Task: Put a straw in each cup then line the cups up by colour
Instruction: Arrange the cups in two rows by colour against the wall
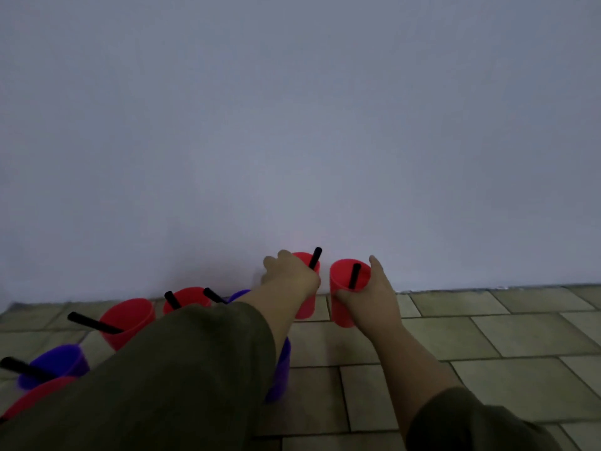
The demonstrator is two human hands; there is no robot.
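Observation:
My left hand [290, 275] grips a red cup [307, 305] with a black straw [314, 258] close to the wall. Beside it, my right hand [374, 294] grips another red cup [343, 299] that also holds a black straw [354, 275]. The two cups stand side by side with a small gap. To the left stand two more red cups [130, 320] [188, 299], each with a black straw. A purple cup [57, 364] with a straw sits at the far left. Two other purple cups [280, 375] [239, 295] show partly behind my left sleeve.
A plain pale wall [292, 125] rises right behind the cups. The floor [487, 336] is tiled in tan bricks and stretches open to the right. The rim of another red cup [31, 400] shows at the bottom left edge.

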